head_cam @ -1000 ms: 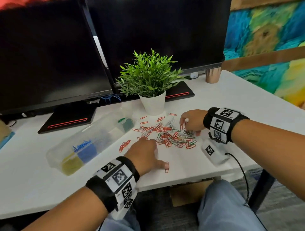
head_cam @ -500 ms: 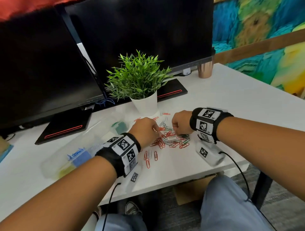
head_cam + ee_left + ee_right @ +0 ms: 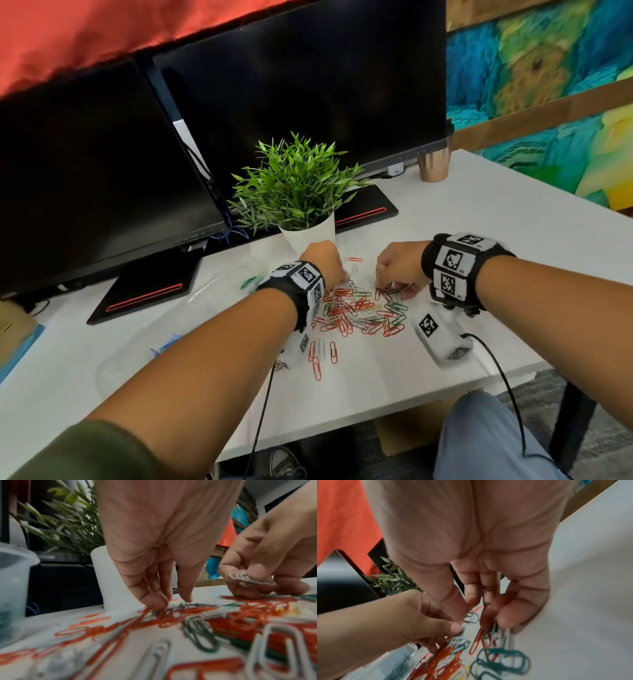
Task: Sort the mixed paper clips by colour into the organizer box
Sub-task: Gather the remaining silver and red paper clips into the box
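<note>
A pile of red, green and white paper clips [image 3: 363, 308] lies on the white desk [image 3: 445, 349]. My left hand [image 3: 337, 274] reaches down at the pile's far edge, where thumb and fingertips pinch a pale clip [image 3: 183, 604]. My right hand [image 3: 387, 284] is just to its right and pinches a small bundle of white clips [image 3: 248, 579] between thumb and forefinger. The clear organizer box [image 3: 212, 294] lies to the left, mostly hidden by my left forearm. Green clips [image 3: 248, 282] and blue clips [image 3: 168, 344] show inside it.
A potted plant [image 3: 298, 192] in a white pot stands just behind the hands. Two dark monitors [image 3: 301, 85] fill the back, and a copper cup [image 3: 434, 164] is at the far right. A few red clips [image 3: 318, 359] lie loose near the front edge.
My left hand left the near side of the pile and went to its far edge beside the right hand. The right hand stayed over the pile.
</note>
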